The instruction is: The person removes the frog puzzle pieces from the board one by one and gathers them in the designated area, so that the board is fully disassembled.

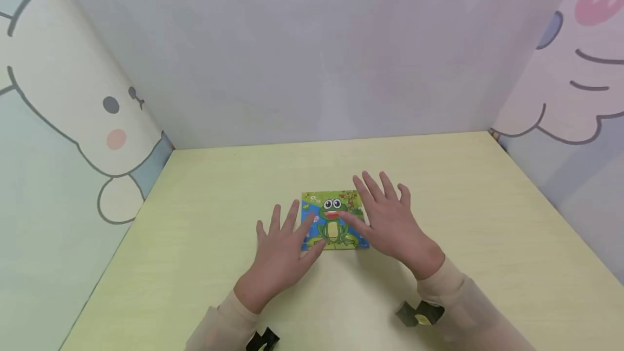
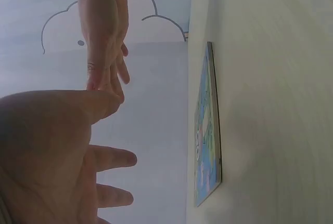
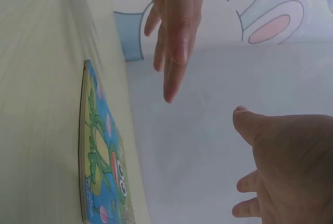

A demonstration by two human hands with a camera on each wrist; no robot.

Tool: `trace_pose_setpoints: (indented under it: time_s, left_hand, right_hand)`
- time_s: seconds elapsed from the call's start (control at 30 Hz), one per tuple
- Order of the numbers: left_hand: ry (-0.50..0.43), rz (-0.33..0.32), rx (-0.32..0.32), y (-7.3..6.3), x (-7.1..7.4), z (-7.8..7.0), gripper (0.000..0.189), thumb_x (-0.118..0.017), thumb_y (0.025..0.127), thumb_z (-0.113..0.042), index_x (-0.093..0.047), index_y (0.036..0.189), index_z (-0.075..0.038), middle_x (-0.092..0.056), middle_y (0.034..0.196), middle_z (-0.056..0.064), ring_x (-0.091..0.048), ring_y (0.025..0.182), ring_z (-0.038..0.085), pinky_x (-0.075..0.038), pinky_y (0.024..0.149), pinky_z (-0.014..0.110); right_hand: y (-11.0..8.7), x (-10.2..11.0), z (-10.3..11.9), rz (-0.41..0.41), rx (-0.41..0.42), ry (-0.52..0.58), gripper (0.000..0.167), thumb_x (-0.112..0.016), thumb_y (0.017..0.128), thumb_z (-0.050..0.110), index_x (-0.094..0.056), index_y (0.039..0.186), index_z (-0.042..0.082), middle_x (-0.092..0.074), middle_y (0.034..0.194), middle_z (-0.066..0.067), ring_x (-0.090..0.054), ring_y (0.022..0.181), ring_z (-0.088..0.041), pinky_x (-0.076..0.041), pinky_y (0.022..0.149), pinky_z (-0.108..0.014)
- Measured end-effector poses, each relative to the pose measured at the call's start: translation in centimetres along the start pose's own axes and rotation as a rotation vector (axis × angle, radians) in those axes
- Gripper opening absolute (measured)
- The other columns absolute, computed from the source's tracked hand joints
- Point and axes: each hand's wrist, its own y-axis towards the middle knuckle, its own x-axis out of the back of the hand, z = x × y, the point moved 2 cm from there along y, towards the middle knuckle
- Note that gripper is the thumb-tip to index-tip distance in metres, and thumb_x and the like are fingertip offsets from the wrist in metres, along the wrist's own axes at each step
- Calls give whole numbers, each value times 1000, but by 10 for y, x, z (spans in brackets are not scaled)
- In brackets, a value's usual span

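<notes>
A square frog picture puzzle board (image 1: 332, 231) lies flat on the pale yellow table, showing a green frog with a red mouth on a blue and green ground. Over its left edge hovers my left hand (image 1: 280, 259), fingers spread and holding nothing. My right hand (image 1: 392, 226) is above the board's right edge, also with spread fingers and nothing in them. Both wrist views show air between the hands and the board. In the left wrist view the board (image 2: 208, 135) appears edge-on; in the right wrist view its printed face (image 3: 104, 156) shows more.
The table (image 1: 219, 188) extends around the board on all sides. A plain pale wall (image 1: 322, 58) stands at its back edge. Side panels with cartoon animals, a white one (image 1: 73, 85) at left and a pink-nosed one (image 1: 560, 85) at right, flank it.
</notes>
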Motion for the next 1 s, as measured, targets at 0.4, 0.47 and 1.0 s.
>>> trace_pose_setpoints:
  time_s: [0.4, 0.47, 1.0]
  left_hand:
    - [1, 113, -40, -16, -17, 20, 64, -59, 102, -55, -52, 156, -22, -31, 172, 13, -24, 157, 51, -24, 112, 84]
    - [-19, 134, -49, -20, -21, 22, 63, -58, 102, -55, -52, 156, -22, -31, 172, 13, -24, 157, 51, -23, 112, 83]
    - [-79, 191, -132, -24, -22, 28, 60, -54, 104, -57, -57, 152, -21, -34, 171, 12, -28, 156, 50, -25, 110, 85]
  right_hand:
    - [1, -1, 3, 8, 1, -7, 88, -56, 100, 63, -31, 165, 9, -29, 172, -15, -17, 160, -48, -15, 119, -72]
    - [0, -1, 4, 10, 0, -7, 88, -56, 100, 63, -31, 165, 9, -29, 172, -15, -18, 160, -48, -15, 119, -73]
    - [0, -2, 1, -2, -15, -9, 87, -56, 100, 63, -32, 165, 9, -30, 172, -16, -18, 159, -49, -17, 118, -73]
